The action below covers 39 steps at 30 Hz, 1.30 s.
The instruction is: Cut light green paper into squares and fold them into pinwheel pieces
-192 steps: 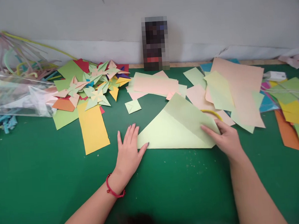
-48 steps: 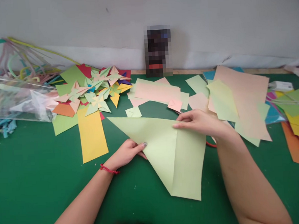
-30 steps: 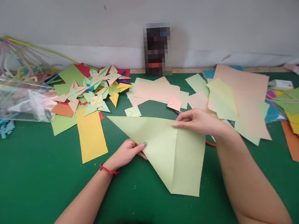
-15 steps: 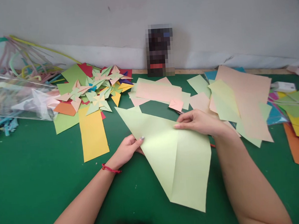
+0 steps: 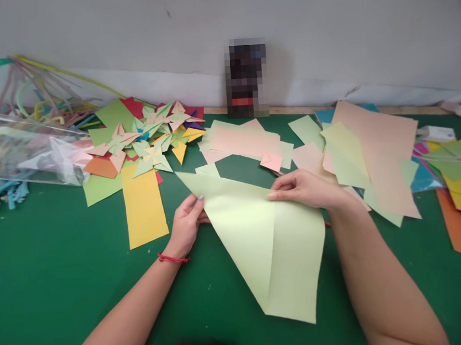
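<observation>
A large sheet of pale green paper (image 5: 253,233) is held between my two hands over the green tabletop. Its left side narrows to a long point, and a crease runs down its middle towards the bottom edge. My left hand (image 5: 188,219), with a red cord bracelet (image 5: 173,258) at the wrist, pinches the slanting left edge near that point, thumb on top. On the upper edge, close to the top of the crease, my right hand (image 5: 300,189) grips the paper between thumb and fingers. The undersides of the fingers are partly hidden.
Folded paper stars (image 5: 151,151) lie in a heap at back left, beside a yellow paper strip (image 5: 144,206) and a clear bag (image 5: 29,148). Loose pink sheets (image 5: 385,152) cover the right. A blurred-out dark object (image 5: 246,80) stands against the wall.
My left hand has slid up and left along the slanting edge, nearer the point. The paper's left tip has dropped slightly. My right hand stays where it was.
</observation>
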Available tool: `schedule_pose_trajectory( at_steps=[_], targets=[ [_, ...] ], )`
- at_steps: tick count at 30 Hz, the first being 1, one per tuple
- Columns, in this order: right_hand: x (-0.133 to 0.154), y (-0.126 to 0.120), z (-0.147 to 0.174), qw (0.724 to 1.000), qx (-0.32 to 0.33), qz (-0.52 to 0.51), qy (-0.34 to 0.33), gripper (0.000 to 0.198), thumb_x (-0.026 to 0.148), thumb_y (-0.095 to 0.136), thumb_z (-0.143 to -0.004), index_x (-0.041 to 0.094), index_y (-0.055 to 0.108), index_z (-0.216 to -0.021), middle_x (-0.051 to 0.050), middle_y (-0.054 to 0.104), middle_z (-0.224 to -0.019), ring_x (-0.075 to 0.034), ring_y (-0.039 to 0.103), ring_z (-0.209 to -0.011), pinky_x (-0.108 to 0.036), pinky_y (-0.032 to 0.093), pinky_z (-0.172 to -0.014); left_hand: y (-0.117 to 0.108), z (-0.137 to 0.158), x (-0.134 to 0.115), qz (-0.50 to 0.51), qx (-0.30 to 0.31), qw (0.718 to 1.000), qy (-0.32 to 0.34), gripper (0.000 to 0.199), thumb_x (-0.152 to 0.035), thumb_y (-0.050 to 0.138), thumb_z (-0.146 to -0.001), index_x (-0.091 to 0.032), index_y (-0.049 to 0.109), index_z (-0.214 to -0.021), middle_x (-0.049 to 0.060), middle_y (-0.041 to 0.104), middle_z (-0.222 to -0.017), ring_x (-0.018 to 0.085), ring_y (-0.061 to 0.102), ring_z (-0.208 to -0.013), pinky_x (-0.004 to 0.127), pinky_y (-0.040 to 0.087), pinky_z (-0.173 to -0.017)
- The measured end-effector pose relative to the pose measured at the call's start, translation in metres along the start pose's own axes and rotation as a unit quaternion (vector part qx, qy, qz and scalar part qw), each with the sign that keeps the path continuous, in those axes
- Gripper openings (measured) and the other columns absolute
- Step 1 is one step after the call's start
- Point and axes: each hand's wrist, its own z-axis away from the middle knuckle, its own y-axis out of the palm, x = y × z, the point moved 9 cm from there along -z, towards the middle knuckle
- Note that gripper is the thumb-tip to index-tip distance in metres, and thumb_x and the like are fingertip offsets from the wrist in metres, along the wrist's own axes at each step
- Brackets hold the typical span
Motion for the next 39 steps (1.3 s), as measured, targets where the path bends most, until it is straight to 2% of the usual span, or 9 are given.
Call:
schedule_pose_trajectory(
  at_steps=[3,9,13,17,22,25,28,30,39],
  targets=[
    [0.001,0.000,0.000,1.000,0.001,0.003,-0.002,0.038,0.058,0.061,-0.066,0.021,0.068,-0.074,-0.002,0.062,-0.069,-0.012,0.051,-0.060,-0.023,0.034,-0.049,-0.003,-0.001,0.002,0.023,-0.006,1.000,-0.001,0.022,-0.039,0.057,-0.081,-0.018,0.053,-0.084,-0.003,0.062,-0.062,0.010,0.060,-0.053,0.021,0.049,-0.051],
    [0.004,-0.002,0.001,1.000,-0.010,0.014,-0.017,0.040,0.059,0.060,-0.067,0.020,0.067,-0.075,-0.003,0.064,-0.071,-0.014,0.053,-0.063,-0.024,0.036,-0.052,-0.004,-0.002,0.004,0.008,0.007,1.000,-0.006,0.028,-0.043,0.053,-0.083,-0.017,0.055,-0.091,0.001,0.066,-0.069,0.014,0.063,-0.058,0.026,0.051,-0.054],
    [0.003,-0.001,-0.001,1.000,-0.019,-0.012,-0.016,0.040,0.059,0.060,-0.067,0.020,0.066,-0.074,-0.002,0.063,-0.069,-0.013,0.052,-0.059,-0.023,0.036,-0.050,0.006,0.004,0.003,-0.121,0.045,0.992,-0.010,0.030,-0.045,0.053,-0.082,-0.016,0.060,-0.083,0.002,0.068,-0.075,0.016,0.063,-0.065,0.027,0.051,-0.062],
    [0.002,0.001,-0.001,0.999,-0.025,-0.042,-0.021,0.036,0.056,0.059,-0.069,0.021,0.065,-0.076,-0.001,0.063,-0.067,-0.012,0.051,-0.057,-0.023,0.037,-0.049,0.022,0.013,0.006,-0.270,0.136,0.952,-0.043,0.044,-0.046,0.051,-0.082,-0.015,0.062,-0.054,0.004,0.065,-0.053,0.016,0.061,-0.053,0.028,0.050,-0.064],
    [0.004,-0.001,0.000,0.997,-0.052,-0.046,-0.027,0.037,0.056,0.058,-0.069,0.020,0.065,-0.076,-0.001,0.062,-0.065,-0.011,0.049,-0.055,-0.023,0.034,-0.048,0.023,0.015,0.008,-0.341,0.163,0.925,-0.042,0.049,-0.045,0.051,-0.082,-0.016,0.061,-0.044,0.006,0.063,-0.046,0.015,0.060,-0.049,0.027,0.049,-0.065],
    [0.007,-0.003,0.000,0.996,-0.064,-0.050,-0.032,0.038,0.056,0.058,-0.068,0.020,0.066,-0.075,-0.001,0.062,-0.066,-0.012,0.050,-0.057,-0.023,0.035,-0.049,0.024,0.015,0.010,-0.327,0.165,0.929,-0.040,0.039,-0.045,0.054,-0.080,-0.015,0.068,-0.060,0.006,0.068,-0.059,0.019,0.064,-0.061,0.028,0.051,-0.067],
    [0.010,-0.005,0.000,0.995,-0.080,-0.046,-0.043,0.037,0.056,0.058,-0.069,0.020,0.065,-0.073,-0.001,0.061,-0.065,-0.012,0.050,-0.058,-0.024,0.034,-0.049,0.026,0.016,0.007,-0.296,0.160,0.941,-0.018,0.031,-0.041,0.060,-0.077,-0.016,0.068,-0.095,0.008,0.070,-0.099,0.023,0.064,-0.091,0.029,0.051,-0.076],
    [0.012,-0.005,0.000,0.994,-0.085,-0.049,-0.050,0.036,0.055,0.058,-0.069,0.020,0.065,-0.073,-0.001,0.061,-0.065,-0.012,0.050,-0.058,-0.024,0.034,-0.050,0.029,0.017,0.005,-0.296,0.166,0.941,-0.004,0.034,-0.039,0.061,-0.077,-0.018,0.065,-0.103,0.007,0.064,-0.113,0.024,0.060,-0.102,0.030,0.049,-0.083],
    [0.008,-0.008,-0.001,0.990,-0.110,-0.082,-0.038,0.033,0.053,0.061,-0.068,0.020,0.066,-0.074,-0.002,0.063,-0.068,-0.013,0.054,-0.060,-0.024,0.038,-0.050,0.030,0.016,0.006,-0.309,0.175,0.935,-0.001,0.028,-0.038,0.062,-0.074,-0.017,0.069,-0.092,0.007,0.068,-0.103,0.027,0.060,-0.098,0.032,0.049,-0.081]
  ],
)
